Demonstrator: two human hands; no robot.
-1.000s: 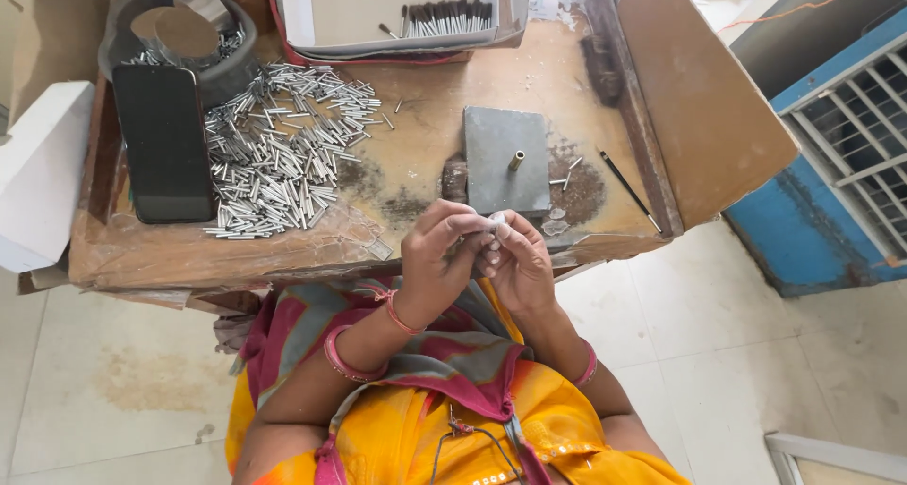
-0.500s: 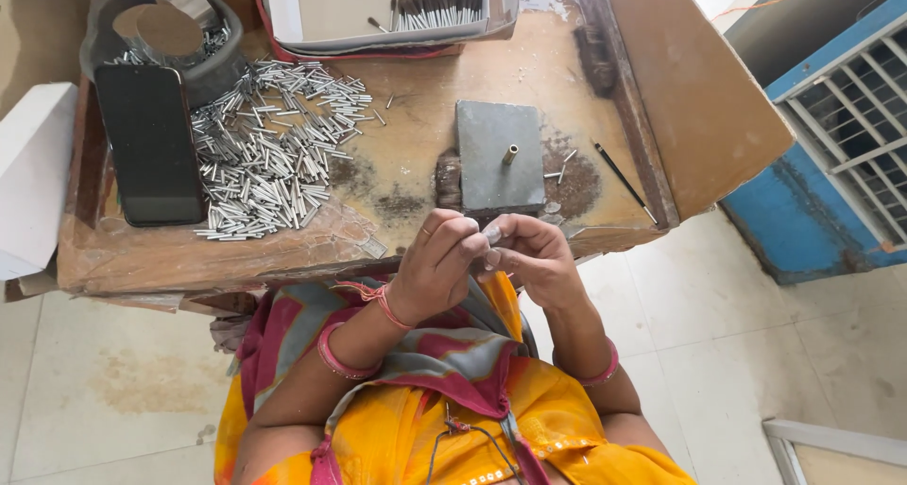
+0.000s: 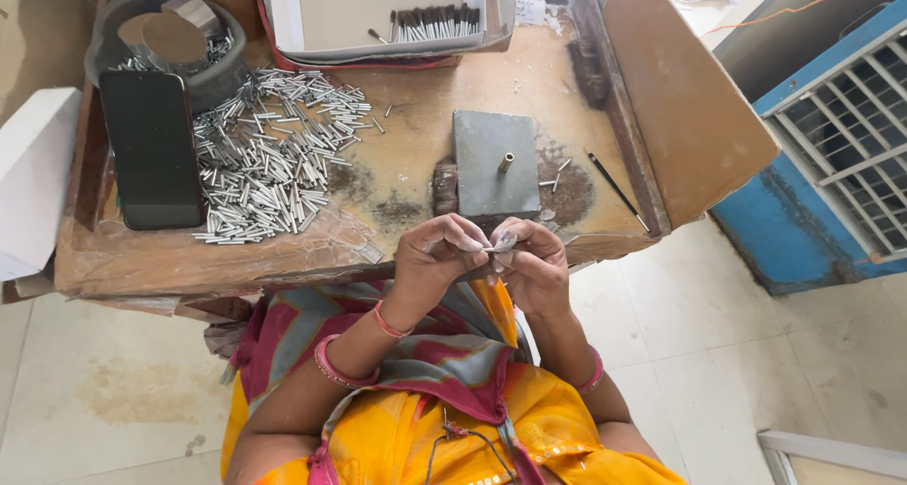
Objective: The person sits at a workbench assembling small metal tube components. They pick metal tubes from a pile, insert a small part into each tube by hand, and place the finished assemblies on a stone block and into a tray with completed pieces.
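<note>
I am holding both hands together just off the near edge of the counter, above my lap. My left hand and my right hand are meeting fingertip to fingertip, and both sets of fingers are pinching one small silvery metal piece between them — held close and high, it seems, so I can see the fine work. What exactly the piece is, I cannot tell; it is too small.

Just beyond my hands, a flat grey square metal block is sitting on the worn wooden counter with a short brass peg standing upright in its middle, near enough to reach without leaning. A few loose silver pins are lying just right of it, and a thin dark stick is resting slantwise near the right wall.

To the left, a broad heap of short silver metal tubes is spreading across the counter — stock kept within easy grasp. A black flat phone is lying beside it, screen dark.

Farther back, a round grey bowl is holding more tubes and brown discs, and a shallow white cardboard tray is carrying a neat row of dark-tipped finished rods, set apart from the raw heap.
</note>
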